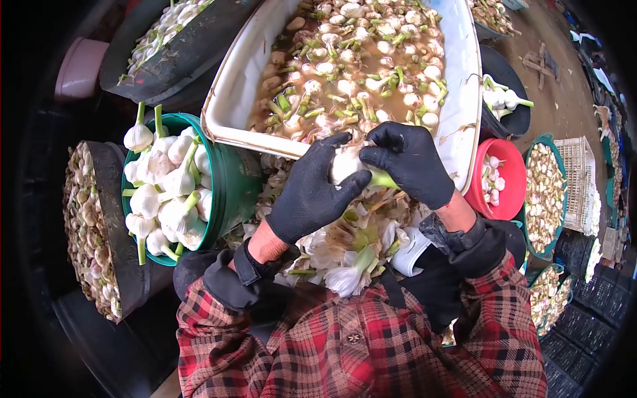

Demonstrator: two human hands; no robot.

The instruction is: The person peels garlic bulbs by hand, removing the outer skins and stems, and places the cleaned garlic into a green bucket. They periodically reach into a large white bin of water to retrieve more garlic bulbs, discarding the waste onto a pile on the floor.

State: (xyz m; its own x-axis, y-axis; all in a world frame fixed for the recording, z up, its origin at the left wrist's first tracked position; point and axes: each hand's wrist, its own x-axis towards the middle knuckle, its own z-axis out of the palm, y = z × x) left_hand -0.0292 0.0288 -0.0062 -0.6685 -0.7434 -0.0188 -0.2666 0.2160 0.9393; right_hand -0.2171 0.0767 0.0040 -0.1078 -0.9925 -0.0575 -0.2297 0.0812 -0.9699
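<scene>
A white garlic bulb (345, 164) with a short green stem pointing right is held in front of my chest. My left hand (302, 189), in a black glove, wraps round the bulb from the left, thumb below and fingers above. My right hand (415, 166), gloved the same way, pinches at the bulb's right side, its fingertips bent against the skin. Under both hands lies a heap of loose garlic skins and leaves (345, 242) on my lap. Just beyond is a white tub (265, 144) of brown water with many small bulbs and green stem pieces floating in it.
On the left stands a green bucket (232, 182) full of clean bulbs with stems. A dark container (126, 225) of garlic leans farther left. At right are a red bowl (474, 186) with a few bulbs, a black bucket (511, 63) and a cream crate (576, 179).
</scene>
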